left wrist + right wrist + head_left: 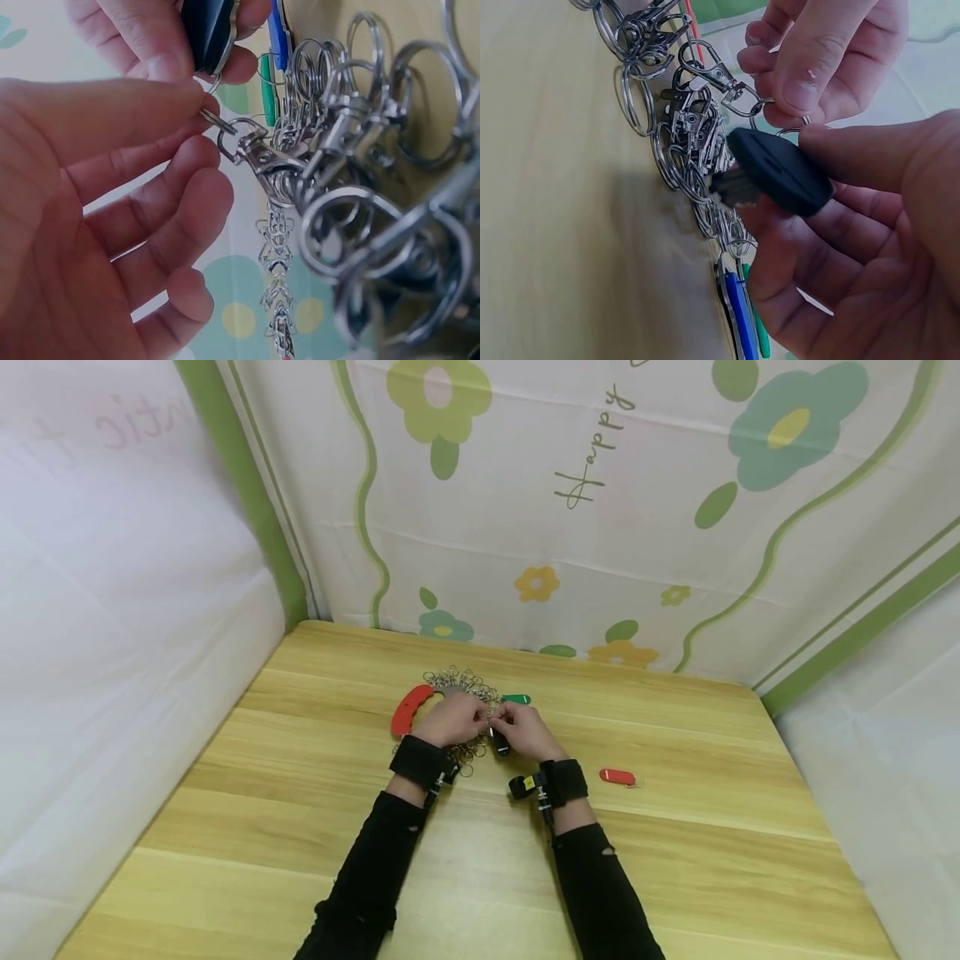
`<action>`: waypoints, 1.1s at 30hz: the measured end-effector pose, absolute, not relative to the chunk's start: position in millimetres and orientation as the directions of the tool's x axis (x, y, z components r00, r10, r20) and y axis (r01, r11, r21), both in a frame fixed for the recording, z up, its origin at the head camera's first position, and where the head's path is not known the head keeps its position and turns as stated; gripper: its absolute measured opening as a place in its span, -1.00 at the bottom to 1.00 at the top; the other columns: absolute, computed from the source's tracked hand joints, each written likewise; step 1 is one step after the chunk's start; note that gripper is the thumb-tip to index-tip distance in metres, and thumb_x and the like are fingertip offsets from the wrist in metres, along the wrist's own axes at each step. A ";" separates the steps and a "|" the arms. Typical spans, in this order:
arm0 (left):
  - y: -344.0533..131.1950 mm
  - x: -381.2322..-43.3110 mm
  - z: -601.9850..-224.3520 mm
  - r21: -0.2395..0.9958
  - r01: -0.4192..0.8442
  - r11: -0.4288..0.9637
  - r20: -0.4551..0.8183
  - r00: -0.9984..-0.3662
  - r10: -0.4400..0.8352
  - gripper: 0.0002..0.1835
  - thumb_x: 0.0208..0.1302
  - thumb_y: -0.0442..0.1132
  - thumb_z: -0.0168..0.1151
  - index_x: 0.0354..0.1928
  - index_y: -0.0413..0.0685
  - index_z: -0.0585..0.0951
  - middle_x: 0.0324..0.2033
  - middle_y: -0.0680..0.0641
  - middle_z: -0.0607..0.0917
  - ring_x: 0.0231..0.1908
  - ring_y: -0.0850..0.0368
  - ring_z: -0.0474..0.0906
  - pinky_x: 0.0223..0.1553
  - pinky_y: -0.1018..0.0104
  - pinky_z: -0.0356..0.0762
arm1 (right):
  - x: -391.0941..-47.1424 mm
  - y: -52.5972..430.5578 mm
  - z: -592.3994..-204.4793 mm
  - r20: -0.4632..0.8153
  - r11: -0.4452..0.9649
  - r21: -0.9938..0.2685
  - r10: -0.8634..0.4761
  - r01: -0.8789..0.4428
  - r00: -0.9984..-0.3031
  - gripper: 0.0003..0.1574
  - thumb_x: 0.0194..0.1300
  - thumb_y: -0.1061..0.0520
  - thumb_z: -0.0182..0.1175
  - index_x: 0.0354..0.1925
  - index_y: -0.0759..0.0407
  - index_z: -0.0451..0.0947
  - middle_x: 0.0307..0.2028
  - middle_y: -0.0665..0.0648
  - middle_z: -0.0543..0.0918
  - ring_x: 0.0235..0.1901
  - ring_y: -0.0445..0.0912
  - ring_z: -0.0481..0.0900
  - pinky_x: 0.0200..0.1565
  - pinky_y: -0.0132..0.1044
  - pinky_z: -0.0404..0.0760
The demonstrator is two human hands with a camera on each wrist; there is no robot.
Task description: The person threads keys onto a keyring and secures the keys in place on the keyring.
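Note:
My left hand (454, 720) pinches a split ring (217, 121) between thumb and forefinger; its other fingers are loosely bent. A silver swivel clasp (716, 75) joins that ring to a cluster of metal clasps and rings (457, 681). Right beside it, my right hand (527, 731) holds a small black item (780, 172) with a layered metal part, of a kind I cannot tell. Its small wire ring (214, 82) reaches the left fingertips. A red curved handle (408, 710) lies left of the left hand, attached to a grey metal piece partly hidden by the hand.
A green item (516, 699) lies just beyond the right hand, with a blue one (739, 311) beside it. To the right, a red item (617, 776) with a ring rests on the wooden table (712, 827). Patterned fabric walls (525, 527) stand around the table.

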State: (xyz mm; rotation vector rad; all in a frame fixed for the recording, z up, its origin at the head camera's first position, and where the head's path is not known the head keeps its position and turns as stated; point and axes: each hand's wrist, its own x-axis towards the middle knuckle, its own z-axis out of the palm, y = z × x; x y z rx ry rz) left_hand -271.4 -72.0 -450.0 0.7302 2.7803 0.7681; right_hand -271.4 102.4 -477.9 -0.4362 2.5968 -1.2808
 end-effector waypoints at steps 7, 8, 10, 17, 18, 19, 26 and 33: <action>-74.0 -271.2 -448.3 0.526 0.447 0.724 -0.009 -0.848 0.530 -0.66 0.34 -0.28 0.13 -0.65 0.02 0.44 -0.72 0.07 0.31 -0.67 0.20 0.25 -0.50 0.37 0.21 | -272.7 102.7 -479.0 -0.063 0.575 -0.804 -0.338 -0.153 -0.939 -0.88 0.42 0.13 0.07 -0.24 0.14 0.51 -0.36 0.07 0.56 -0.48 -0.11 0.45 -0.43 -0.28 0.40; -74.0 -271.3 -448.2 0.519 0.455 0.723 -0.005 -0.845 0.535 -0.67 0.34 -0.29 0.12 -0.64 0.02 0.44 -0.71 0.07 0.32 -0.66 0.20 0.25 -0.50 0.37 0.21 | -272.5 102.7 -478.6 -0.064 0.574 -0.805 -0.337 -0.151 -0.939 -0.88 0.42 0.13 0.06 -0.24 0.15 0.50 -0.35 0.08 0.56 -0.48 -0.11 0.44 -0.43 -0.27 0.40; -73.5 -271.4 -447.9 0.509 0.466 0.724 0.002 -0.841 0.540 -0.68 0.34 -0.30 0.11 -0.62 0.01 0.45 -0.70 0.06 0.33 -0.66 0.20 0.25 -0.50 0.37 0.21 | -272.3 102.7 -477.9 -0.063 0.572 -0.806 -0.336 -0.150 -0.940 -0.87 0.42 0.14 0.06 -0.24 0.15 0.50 -0.35 0.09 0.56 -0.49 -0.10 0.44 -0.43 -0.27 0.40; -70.8 -271.8 -447.8 0.481 0.459 0.747 -0.005 -0.851 0.526 -0.66 0.36 -0.32 0.06 -0.63 0.02 0.42 -0.72 0.06 0.28 -0.68 0.20 0.20 -0.53 0.39 0.17 | -272.4 102.3 -476.8 -0.056 0.573 -0.801 -0.360 -0.173 -0.931 -0.88 0.42 0.14 0.06 -0.23 0.15 0.51 -0.35 0.08 0.57 -0.47 -0.11 0.47 -0.43 -0.28 0.42; -70.6 -271.8 -447.9 0.486 0.453 0.748 -0.007 -0.853 0.521 -0.65 0.36 -0.31 0.06 -0.64 0.01 0.41 -0.73 0.06 0.27 -0.69 0.20 0.20 -0.53 0.39 0.17 | -272.3 102.3 -476.9 -0.057 0.573 -0.801 -0.362 -0.174 -0.930 -0.88 0.42 0.14 0.06 -0.23 0.14 0.51 -0.35 0.08 0.57 -0.47 -0.11 0.47 -0.43 -0.28 0.42; -70.5 -271.7 -448.2 0.488 0.447 0.750 -0.010 -0.856 0.516 -0.64 0.36 -0.31 0.06 -0.65 0.01 0.40 -0.73 0.06 0.27 -0.69 0.20 0.19 -0.53 0.39 0.16 | -272.3 102.2 -477.3 -0.057 0.573 -0.801 -0.364 -0.175 -0.930 -0.88 0.42 0.14 0.06 -0.23 0.14 0.50 -0.36 0.08 0.57 -0.48 -0.11 0.46 -0.44 -0.28 0.41; -71.9 -271.8 -451.5 0.523 0.418 0.743 -0.028 -0.863 0.505 -0.59 0.37 -0.22 0.09 -0.69 0.03 0.34 -0.75 0.07 0.23 -0.72 0.20 0.18 -0.54 0.38 0.17 | -272.4 101.7 -481.1 -0.062 0.577 -0.801 -0.346 -0.161 -0.936 -0.88 0.43 0.12 0.05 -0.24 0.12 0.50 -0.35 0.06 0.56 -0.48 -0.10 0.45 -0.43 -0.27 0.41; -74.9 -273.0 -451.3 0.533 0.454 0.714 -0.010 -0.841 0.542 -0.61 0.32 -0.30 0.12 -0.69 0.03 0.35 -0.73 0.07 0.23 -0.68 0.20 0.16 -0.48 0.37 0.18 | -273.0 101.7 -480.7 -0.052 0.575 -0.803 -0.332 -0.158 -0.942 -0.87 0.42 0.12 0.06 -0.24 0.12 0.51 -0.34 0.07 0.57 -0.46 -0.10 0.46 -0.41 -0.27 0.42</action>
